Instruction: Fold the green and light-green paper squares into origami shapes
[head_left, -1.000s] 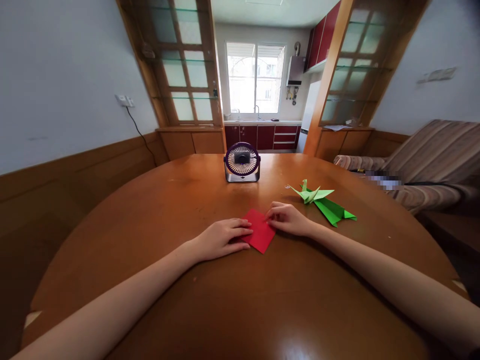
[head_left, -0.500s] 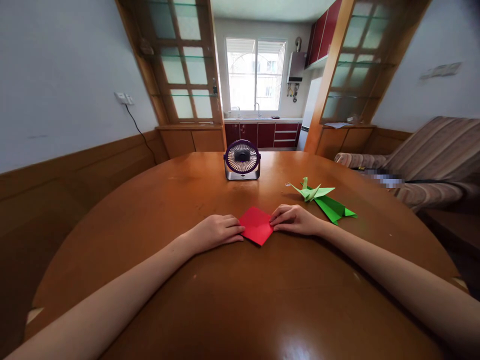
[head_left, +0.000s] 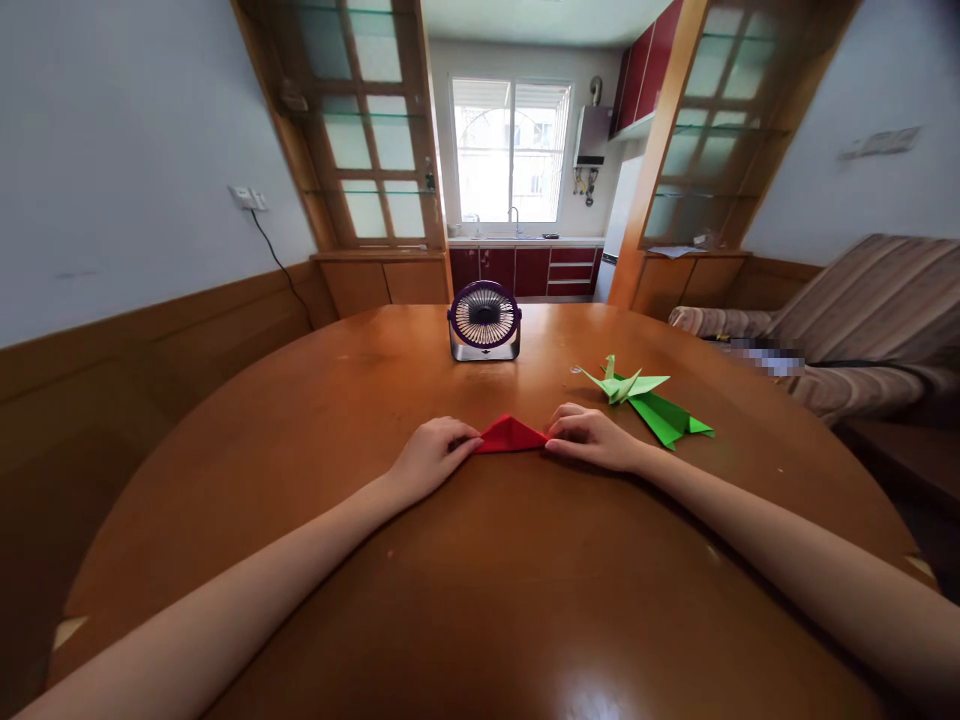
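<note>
Both hands are on the worktop [head_left: 480,600], one at each end of a red paper [head_left: 510,437].

Left hand [head_left: 431,458]: palm down, fingers bent, fingertips pinching the left corner of the paper. Grip closed on that corner.

Right hand [head_left: 592,438]: palm down, fingers curled, tips on the right corner of the paper. Grip closed on that corner too.

Red paper: folded, reads as a low triangle, point facing away from the person, long edge toward them. It sits at the middle of the worktop, directly between the two hands, bottom edge on or just above the wood; I can't tell which. The far point looks slightly raised.

Rest of the scene:
- Small purple desk fan [head_left: 484,321] stands upright on the worktop beyond the paper, well apart from both hands, grille facing the camera.
- Light green folded paper bird [head_left: 624,384] lies to the right of the fan, near the right hand but not touching it.
- Darker green folded paper [head_left: 667,419] lies just beside the bird, on its near-right side, touching or overlapping it.
- Striped sofa [head_left: 862,320] at the right of the worktop.
- Window [head_left: 511,150] and red cabinets in the kitchen beyond.
</note>
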